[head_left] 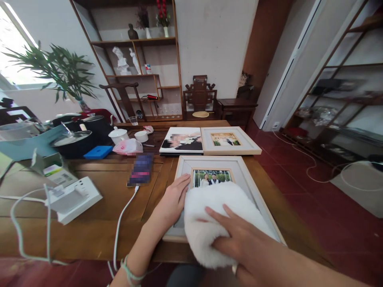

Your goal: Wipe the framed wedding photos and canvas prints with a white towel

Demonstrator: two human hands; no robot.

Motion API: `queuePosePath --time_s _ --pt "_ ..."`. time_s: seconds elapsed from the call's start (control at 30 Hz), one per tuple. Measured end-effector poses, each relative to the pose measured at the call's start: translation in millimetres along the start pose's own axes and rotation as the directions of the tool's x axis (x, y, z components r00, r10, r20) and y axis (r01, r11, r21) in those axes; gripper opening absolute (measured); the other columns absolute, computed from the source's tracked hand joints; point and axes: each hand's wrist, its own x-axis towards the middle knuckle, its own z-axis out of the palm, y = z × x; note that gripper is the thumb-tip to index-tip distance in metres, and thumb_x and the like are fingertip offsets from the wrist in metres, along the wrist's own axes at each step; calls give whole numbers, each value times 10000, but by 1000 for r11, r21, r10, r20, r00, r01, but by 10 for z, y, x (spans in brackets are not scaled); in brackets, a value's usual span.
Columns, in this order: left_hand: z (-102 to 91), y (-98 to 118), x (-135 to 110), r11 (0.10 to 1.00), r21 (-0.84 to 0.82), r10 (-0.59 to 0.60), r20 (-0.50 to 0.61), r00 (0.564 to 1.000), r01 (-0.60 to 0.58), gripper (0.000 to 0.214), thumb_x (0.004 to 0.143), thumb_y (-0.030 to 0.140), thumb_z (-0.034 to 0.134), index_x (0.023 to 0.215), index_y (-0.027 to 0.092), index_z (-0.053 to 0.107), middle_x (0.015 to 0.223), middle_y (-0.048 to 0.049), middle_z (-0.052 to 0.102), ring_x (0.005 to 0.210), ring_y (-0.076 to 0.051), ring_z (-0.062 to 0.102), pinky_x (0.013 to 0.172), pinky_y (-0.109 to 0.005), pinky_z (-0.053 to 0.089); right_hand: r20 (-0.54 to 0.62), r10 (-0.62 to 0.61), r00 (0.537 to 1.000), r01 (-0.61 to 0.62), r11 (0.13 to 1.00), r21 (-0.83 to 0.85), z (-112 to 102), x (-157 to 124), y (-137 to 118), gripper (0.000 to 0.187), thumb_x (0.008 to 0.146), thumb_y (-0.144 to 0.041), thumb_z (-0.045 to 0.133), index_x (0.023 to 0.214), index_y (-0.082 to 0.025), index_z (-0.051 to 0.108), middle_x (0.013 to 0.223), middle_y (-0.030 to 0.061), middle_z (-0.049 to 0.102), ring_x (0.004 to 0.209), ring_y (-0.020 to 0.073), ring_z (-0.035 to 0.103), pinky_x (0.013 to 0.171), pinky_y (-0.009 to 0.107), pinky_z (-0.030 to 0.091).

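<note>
A light wooden picture frame (241,175) with a wide pale mat and a photo of two people lies flat near the table's front edge. Along its left side rests my left hand (171,203), fingers stretched out flat and holding nothing. My right hand (239,241) grips a thick, fluffy white cloth (200,233), pressing it onto the lower part of the frame. This bunched cloth hides the bottom of the photo and much of the mat beneath it.
Behind lie a second frame (249,141) and a photo panel (167,139). Left of my hands are a phone (141,169) on a white cable, a white power strip (79,199), a small open box (55,169), a blue box (98,152) and dark pots (72,145).
</note>
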Motion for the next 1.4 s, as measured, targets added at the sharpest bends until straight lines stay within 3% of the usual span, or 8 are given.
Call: queuePosePath --time_s 0.27,0.47,0.63,0.77,0.93,1.2,1.33,1.4 --pt "-21 59 -61 995 -34 -98 -108 989 95 425 918 264 354 1329 170 405 1461 -113 306 1357 -231 255 1110 -433 236 -355 131 925 -211 957 -197 -72 627 795 581 648 -10 424 1220 -72 502 1418 191 339 1352 318 134 1051 562 164" --pt "13 -21 -76 978 -110 -196 -213 957 176 466 937 304 294 1389 191 286 1477 -132 249 1366 -240 225 1104 -458 217 -306 48 951 -126 962 -241 -169 998 767 582 626 10 432 1177 -133 551 1417 125 369 1348 328 143 1033 623 98" --pt "28 -58 -77 956 -189 -267 -252 930 223 478 928 300 296 1381 146 294 1446 -158 311 1345 -245 277 1096 -457 234 -129 -121 984 115 992 -57 -152 583 401 501 617 3 404 1043 -141 626 1330 155 479 1319 255 274 1063 520 172" --pt "-19 1 -59 925 -217 -353 -196 915 311 513 889 296 388 1363 109 329 1394 -177 400 1298 -261 366 1080 -440 261 2 -188 982 185 970 159 -306 -11 240 648 566 30 363 1112 -222 604 1290 22 541 1291 174 335 1088 368 213" --pt "-91 104 -35 783 -402 -551 -96 829 474 637 807 284 556 1362 73 325 1230 -185 562 1175 -278 508 1024 -404 335 -275 -59 960 71 997 36 -208 -648 383 470 571 33 382 858 -224 652 1367 -15 443 1287 213 341 1042 365 343" --pt "-209 423 -191 168 -768 -678 364 638 618 514 651 268 750 1110 141 557 1050 -123 682 944 -251 652 810 -328 512 -689 -40 724 -56 992 -117 505 -825 717 257 651 -20 401 576 -200 569 1389 26 399 1286 326 285 1035 542 303" --pt "-212 553 -356 124 -805 -762 298 576 580 496 636 295 755 1080 155 584 949 -102 712 832 -236 683 727 -310 536 -698 -82 711 -51 985 -167 513 -950 745 389 697 -56 451 998 -199 651 1380 35 417 1257 312 354 1020 429 372" --pt "-275 596 -429 127 -811 -797 259 545 571 499 620 293 761 1069 153 596 875 -88 725 723 -227 693 641 -294 547 -733 -12 680 -134 981 -140 534 -1125 836 560 767 -137 479 1321 -209 445 1385 34 412 1217 278 429 984 342 428"
